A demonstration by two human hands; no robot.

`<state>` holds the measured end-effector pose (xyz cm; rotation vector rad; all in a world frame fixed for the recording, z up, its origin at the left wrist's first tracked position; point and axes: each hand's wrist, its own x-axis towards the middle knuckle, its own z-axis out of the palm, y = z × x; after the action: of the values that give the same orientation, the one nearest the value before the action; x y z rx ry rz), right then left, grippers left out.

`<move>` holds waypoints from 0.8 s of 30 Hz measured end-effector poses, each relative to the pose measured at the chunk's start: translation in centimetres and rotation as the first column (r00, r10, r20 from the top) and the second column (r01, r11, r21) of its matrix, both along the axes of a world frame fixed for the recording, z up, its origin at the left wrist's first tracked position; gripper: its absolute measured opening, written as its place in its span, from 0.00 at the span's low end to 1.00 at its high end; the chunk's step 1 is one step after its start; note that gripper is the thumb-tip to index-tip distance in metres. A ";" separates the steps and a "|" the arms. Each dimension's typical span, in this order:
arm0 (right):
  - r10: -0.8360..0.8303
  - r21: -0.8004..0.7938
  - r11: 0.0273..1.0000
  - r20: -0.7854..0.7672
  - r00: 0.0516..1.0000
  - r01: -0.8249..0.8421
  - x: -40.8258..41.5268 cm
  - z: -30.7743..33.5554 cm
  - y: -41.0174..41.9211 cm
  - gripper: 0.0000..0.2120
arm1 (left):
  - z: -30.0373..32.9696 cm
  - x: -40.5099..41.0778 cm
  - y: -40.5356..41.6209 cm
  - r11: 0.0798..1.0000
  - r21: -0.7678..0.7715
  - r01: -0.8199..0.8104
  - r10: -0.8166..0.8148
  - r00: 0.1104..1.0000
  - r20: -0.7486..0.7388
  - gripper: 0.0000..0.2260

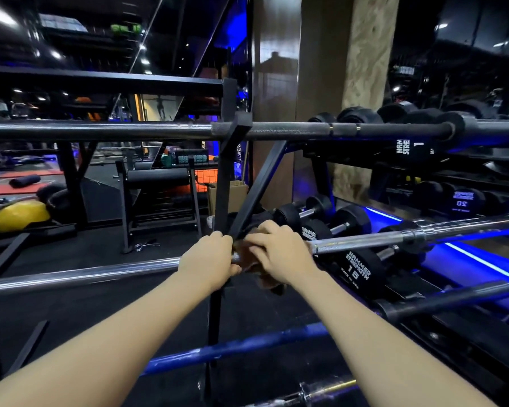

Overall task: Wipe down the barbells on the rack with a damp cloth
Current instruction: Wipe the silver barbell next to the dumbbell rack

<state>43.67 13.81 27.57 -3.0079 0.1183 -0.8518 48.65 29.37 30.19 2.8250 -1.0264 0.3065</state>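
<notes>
**Mid-rack, hands working the chrome bar**

At the middle level of the black steel rack (227, 183), both hands are closing around a brown crumpled cloth (265, 277) that is wrapping the long chrome barbell (80, 273) just beside the rack's upright post. The left hand (207, 261) is curling over the bar at the cloth's left edge, and the right hand (279, 251) is gripping the cloth from above, fingers bent over it.

Judging by this, the wiping is partway along at best: the hands are sitting near this bar's middle, with its far-left length and its right sleeve (441, 232) showing no cloth. Waiting above is the dark knurled barbell (291, 131); nearer and lower, the blue-painted bar (238, 346) and a short black bar (453, 299) at the right. Whether any of those is already clean cannot be told.
</notes>
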 end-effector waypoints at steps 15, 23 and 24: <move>-0.114 0.020 0.994 0.146 0.983 0.112 0.1 -0.4 0.8 0.10 | 0.8 0.0 -1.4 0.986 0.120 -0.116 0.079 0.958 0.276 0.06; -0.446 0.117 0.890 0.020 0.895 0.441 -4.1 -0.1 -9.1 0.13 | 1.0 -0.4 -1.6 0.989 0.114 -0.099 0.070 0.970 0.234 0.04; -0.467 0.116 0.880 0.034 0.884 0.460 -3.9 0.0 -8.6 0.12 | 1.0 -0.5 -1.8 0.988 0.114 -0.101 0.071 0.967 0.243 0.05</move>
<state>39.79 5.23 27.54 -2.8852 0.8857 -0.9238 48.18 27.60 31.16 3.0080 -0.9981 0.6256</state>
